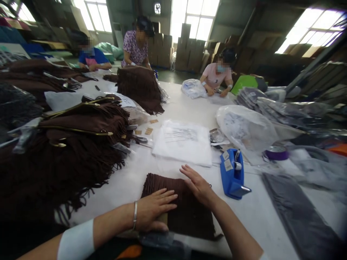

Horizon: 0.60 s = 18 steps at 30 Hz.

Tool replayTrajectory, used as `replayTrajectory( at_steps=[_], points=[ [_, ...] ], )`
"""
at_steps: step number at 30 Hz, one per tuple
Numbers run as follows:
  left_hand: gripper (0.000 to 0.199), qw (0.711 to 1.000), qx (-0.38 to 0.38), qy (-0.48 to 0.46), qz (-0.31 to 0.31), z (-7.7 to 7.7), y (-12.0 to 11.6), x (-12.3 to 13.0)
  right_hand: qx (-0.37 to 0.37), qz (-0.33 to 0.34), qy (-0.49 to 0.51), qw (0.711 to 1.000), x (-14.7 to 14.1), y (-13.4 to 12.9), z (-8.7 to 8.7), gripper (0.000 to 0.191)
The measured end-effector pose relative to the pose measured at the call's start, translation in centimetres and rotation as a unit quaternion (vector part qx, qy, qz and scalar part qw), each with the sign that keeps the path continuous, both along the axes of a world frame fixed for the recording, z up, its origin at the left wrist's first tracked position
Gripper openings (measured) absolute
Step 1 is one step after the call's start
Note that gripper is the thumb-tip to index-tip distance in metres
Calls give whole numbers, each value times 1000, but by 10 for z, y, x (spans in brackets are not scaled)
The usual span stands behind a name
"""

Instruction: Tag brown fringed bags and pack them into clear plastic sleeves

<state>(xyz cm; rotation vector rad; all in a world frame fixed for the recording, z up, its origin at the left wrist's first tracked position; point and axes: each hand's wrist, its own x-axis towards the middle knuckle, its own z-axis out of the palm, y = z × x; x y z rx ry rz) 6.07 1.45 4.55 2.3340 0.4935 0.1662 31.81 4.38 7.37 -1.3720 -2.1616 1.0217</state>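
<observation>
My left hand (154, 209) and right hand (196, 184) lie flat, fingers spread, gripping nothing, pressing the folded dark brown fringed cloth (187, 213) smooth on the near white tabletop (130, 180); a blue tape dispenser (232, 173) stands just right.

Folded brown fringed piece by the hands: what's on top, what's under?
Both hands lie flat on the folded brown fringed piece: left hand, right hand. It rests on the white table; anything underneath is hidden.

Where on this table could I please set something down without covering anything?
Bare table lies beyond the white bag stack, toward the far brown pile. A narrower strip runs between the blue tape dispenser and the grey sheet. The left side is crowded with fringed brown goods.
</observation>
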Motion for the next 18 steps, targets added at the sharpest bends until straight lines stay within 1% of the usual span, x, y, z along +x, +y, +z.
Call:
replayTrajectory(
  at_steps=[2,3,4,5,6,7,8,9,10,12,13,16,18],
  points=[
    [59,1000,11,-12,2,8,-3,-2,6,49,-57,997,-13,-9,-14,48],
    [49,999,12,-29,11,12,-2,-4,21,69,-78,994,-18,-18,-20,50],
    [40,998,11,-49,33,17,2,-4,43,84,-94,991,-22,-27,-25,53],
    [33,996,10,-63,69,21,8,-4,70,90,-105,988,-24,-37,-29,55],
    [32,991,13,-65,116,24,17,-2,98,91,-114,984,-26,-45,-33,58],
    [33,985,22,-49,163,25,29,2,123,88,-121,981,-26,-51,-35,59],
    [34,979,39,-12,200,24,43,8,141,86,-126,978,-27,-55,-38,59],
    [33,973,63,41,220,20,58,16,154,82,-132,976,-26,-57,-39,58],
    [31,965,88,99,225,16,73,27,163,78,-137,974,-26,-57,-40,57],
    [30,950,125,193,209,2,99,53,175,74,-145,971,-26,-55,-41,55],
    [30,945,135,221,200,-6,109,67,179,76,-147,970,-26,-53,-42,55],
    [18,941,148,251,174,-25,129,97,191,73,-140,969,-28,-50,-47,55],
    [19,942,146,258,159,-29,138,103,207,48,-119,970,-29,-49,-54,53]
  ],
)
